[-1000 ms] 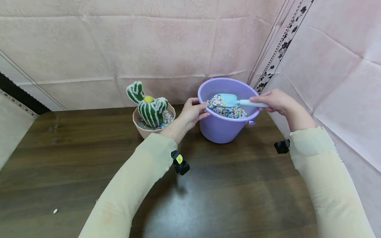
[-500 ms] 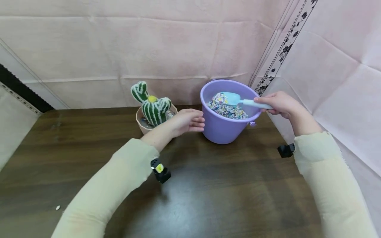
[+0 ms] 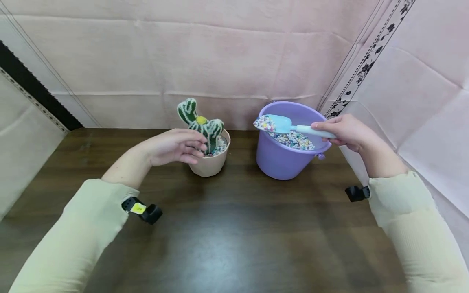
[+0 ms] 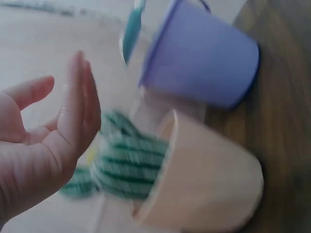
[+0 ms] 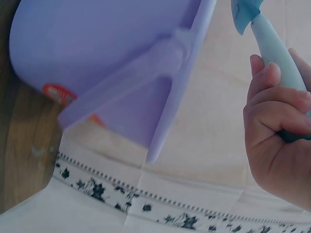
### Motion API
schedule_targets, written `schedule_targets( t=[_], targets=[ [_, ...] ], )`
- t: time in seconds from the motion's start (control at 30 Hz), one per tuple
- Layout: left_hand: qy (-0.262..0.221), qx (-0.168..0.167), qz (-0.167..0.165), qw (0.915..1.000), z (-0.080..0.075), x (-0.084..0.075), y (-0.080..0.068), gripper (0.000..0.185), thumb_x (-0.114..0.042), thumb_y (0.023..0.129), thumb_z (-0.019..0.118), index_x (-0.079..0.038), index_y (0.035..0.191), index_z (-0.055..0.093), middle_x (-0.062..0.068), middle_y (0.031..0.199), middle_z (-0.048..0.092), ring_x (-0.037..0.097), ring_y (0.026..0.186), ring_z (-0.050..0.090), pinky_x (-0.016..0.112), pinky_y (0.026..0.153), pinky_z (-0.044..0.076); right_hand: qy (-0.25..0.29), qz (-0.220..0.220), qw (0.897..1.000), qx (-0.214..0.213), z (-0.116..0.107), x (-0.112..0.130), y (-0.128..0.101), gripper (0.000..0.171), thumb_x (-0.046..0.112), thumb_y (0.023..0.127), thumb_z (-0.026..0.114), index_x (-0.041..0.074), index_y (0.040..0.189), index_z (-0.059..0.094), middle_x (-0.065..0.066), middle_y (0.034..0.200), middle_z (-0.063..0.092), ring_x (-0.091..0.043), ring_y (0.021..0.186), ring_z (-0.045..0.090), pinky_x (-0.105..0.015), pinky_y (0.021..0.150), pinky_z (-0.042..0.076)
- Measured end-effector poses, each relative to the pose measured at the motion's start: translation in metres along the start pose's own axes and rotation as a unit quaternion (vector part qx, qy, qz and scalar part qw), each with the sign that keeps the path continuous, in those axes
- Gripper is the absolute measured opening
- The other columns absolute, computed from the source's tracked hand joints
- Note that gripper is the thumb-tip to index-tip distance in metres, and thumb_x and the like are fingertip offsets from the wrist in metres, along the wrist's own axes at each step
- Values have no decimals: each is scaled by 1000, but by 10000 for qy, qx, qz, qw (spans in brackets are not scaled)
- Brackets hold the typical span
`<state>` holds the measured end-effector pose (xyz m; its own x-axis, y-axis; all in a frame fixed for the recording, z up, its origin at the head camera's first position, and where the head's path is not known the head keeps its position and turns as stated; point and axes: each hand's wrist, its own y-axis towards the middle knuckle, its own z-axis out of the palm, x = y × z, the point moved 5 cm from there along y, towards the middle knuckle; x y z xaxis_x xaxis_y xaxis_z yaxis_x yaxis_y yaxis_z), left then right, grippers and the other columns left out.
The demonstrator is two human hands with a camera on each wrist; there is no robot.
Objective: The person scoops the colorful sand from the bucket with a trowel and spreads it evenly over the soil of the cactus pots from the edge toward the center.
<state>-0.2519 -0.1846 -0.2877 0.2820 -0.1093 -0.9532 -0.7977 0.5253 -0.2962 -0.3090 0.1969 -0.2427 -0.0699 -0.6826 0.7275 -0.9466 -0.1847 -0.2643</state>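
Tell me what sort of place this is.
Probably a staged tabletop booth: a dark wooden table walled by creased pink cloth, set with a potted toy cactus and a purple bucket of coloured pebbles.

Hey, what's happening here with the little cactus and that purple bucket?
A person is working at a dark wooden table. Their right hand holds a small blue scoop heaped with colourful pebbles, raised over the rim of the purple bucket, which has more pebbles inside. Their left hand is open, fingers reaching to the near side of a beige pot with a striped green cactus in it. Some pebbles already lie in that pot.
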Motion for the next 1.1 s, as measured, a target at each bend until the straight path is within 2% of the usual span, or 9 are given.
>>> schedule_targets(
  t=[0.1,0.23,0.33,0.4,0.53,0.67,0.77,0.93,1.1],
  targets=[
    [-30,-378,-232,9990,-21,16,-4,18,-21,101,38,-10,104,52,-5,89,62,6,78,61,19,72,55,-52,-21,10000,51,9,4,-2,31,43,88,61,15,76,69,7,50,51,-6,42,34,-19,42,26],
    [-199,-1360,-453,9895,-50,37,-5,15,-20,100,39,-9,104,48,-6,85,58,3,75,60,16,72,54,-210,-56,9995,239,21,8,-3,32,41,89,61,12,79,72,7,46,46,-7,41,35,-21,41,28],
    [-299,-2033,-578,9769,-66,48,-1,29,-21,99,42,-4,122,41,1,98,52,2,74,60,15,74,55,-144,-57,9990,420,31,11,-3,36,40,89,61,5,93,72,7,45,44,-7,41,35,-23,43,33],
    [-365,-2245,-702,9712,-72,54,5,45,-23,98,43,-1,136,32,8,114,46,3,78,59,16,78,55,-61,-64,9985,532,38,13,-3,40,38,89,61,0,102,69,6,46,45,-7,42,36,-24,44,35],
    [-495,-2314,-931,9671,-75,62,16,61,-26,98,44,-4,148,16,16,142,31,11,96,54,19,85,54,-53,-131,9979,638,52,19,-2,47,38,89,61,-4,108,65,6,49,48,-7,42,35,-23,42,32],
    [-410,-2369,-988,9656,-77,63,20,59,-21,99,43,-7,150,16,18,149,25,18,108,49,19,87,53,-67,-223,9977,636,63,23,-1,46,40,87,64,-3,103,68,5,51,52,-7,40,33,-20,40,28],
    [-302,-2335,-945,9673,-76,64,22,57,-18,99,41,-6,150,16,19,149,27,17,107,51,19,87,53,56,-260,9973,686,70,24,-1,39,38,86,66,0,95,71,4,52,53,-8,41,33,-20,41,29],
    [-305,-2276,-960,9685,-74,65,21,55,-18,98,44,-1,147,23,20,144,34,11,93,56,19,86,54,144,-243,9968,744,75,25,-1,29,37,85,67,9,79,72,4,52,52,-9,41,32,-21,41,27],
    [-584,-2194,-1168,9668,-69,68,16,49,-19,97,49,-1,139,33,10,122,47,9,85,58,20,83,55,137,-289,9967,749,76,26,0,30,37,85,66,10,73,70,5,51,52,-10,40,33,-21,41,27]
  ],
)
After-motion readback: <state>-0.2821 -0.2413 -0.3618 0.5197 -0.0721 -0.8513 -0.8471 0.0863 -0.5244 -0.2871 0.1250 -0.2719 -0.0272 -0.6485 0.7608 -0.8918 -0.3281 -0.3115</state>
